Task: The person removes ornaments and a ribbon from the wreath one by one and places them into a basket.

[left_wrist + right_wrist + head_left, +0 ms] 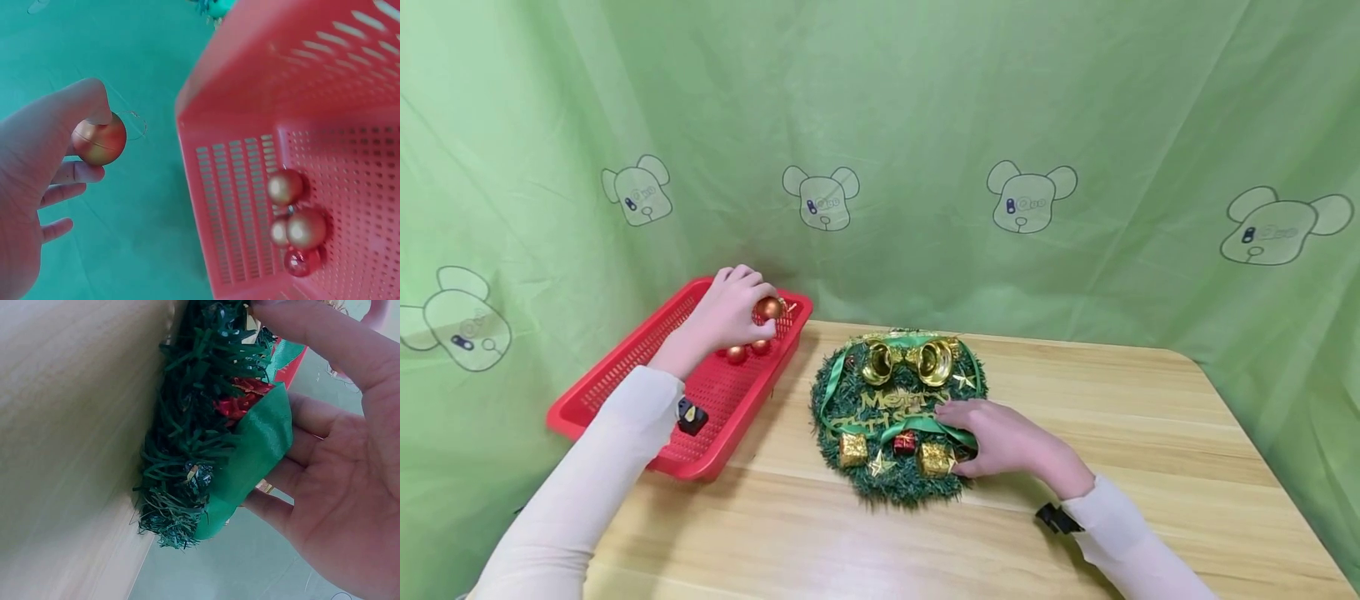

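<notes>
Left hand (727, 310): holding a copper-gold ball (103, 150), pinched between thumb and fingers, thin string loop (142, 125) sticking out past the thumb. Remaining fingers trail loosely below it. In the head view, hand and ball appear over the far end of the red basket (231, 94).

Under the left hand, inside the basket: three more gold balls (307, 229) plus a shiny red ball (298, 262), bunched together.

Right hand (1006, 439): wide, thumb well apart from the fingers, resting on the right side of the green tinsel wreath (898, 380). Fingers lie by the green ribbon (256, 444); thumb is at the wreath's near right edge, next to a gold gift box (936, 459). Can't tell if it grips anything.

Wreath lies on the table (1075, 383), between the hands but right up against the right one. Farther out than the right hand: two gold bells (935, 363) and a gold star (964, 381). Just left of its fingers: gold "Merry" lettering (880, 400). Left of its thumb: red gift box (906, 442), second gold star (880, 464), second gold gift box (853, 450).

Beyond both hands: green curtain (925, 100) with bear-head prints (1032, 202).
</notes>
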Available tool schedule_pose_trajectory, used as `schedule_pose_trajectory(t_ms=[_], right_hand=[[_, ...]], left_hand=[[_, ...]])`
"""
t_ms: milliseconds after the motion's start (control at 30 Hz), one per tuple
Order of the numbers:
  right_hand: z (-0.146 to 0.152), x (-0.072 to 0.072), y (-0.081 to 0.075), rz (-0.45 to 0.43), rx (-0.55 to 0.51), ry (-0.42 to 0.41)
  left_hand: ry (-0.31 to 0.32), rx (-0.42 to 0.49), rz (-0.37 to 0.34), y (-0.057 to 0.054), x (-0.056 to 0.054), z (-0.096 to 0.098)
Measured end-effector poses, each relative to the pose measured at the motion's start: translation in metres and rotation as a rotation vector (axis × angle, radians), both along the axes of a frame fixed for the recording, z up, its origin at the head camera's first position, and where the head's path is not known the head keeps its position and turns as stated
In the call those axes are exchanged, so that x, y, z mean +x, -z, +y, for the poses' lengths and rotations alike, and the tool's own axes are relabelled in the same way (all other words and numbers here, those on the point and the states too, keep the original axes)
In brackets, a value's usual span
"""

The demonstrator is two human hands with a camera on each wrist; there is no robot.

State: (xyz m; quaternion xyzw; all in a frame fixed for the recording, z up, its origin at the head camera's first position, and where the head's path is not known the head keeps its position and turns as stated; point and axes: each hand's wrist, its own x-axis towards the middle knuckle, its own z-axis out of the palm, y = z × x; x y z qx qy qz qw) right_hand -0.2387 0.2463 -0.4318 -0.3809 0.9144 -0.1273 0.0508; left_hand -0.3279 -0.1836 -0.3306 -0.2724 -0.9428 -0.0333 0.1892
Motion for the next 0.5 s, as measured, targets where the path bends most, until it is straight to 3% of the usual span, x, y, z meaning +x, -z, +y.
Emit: schedule_pose_trajectory(t_ms=[267, 500], right_hand=[[0.000, -0.002, -0.002, -0.005, -0.006, -0.001], [0.000, -0.001, 0.000, -0.014, -0.005, -0.002]], left_hand=[[-0.055, -0.021, -0.026, 0.006, -0.006, -0.018], [-0.085, -0.066, -0.094, 0.021, -0.009, -0.029]])
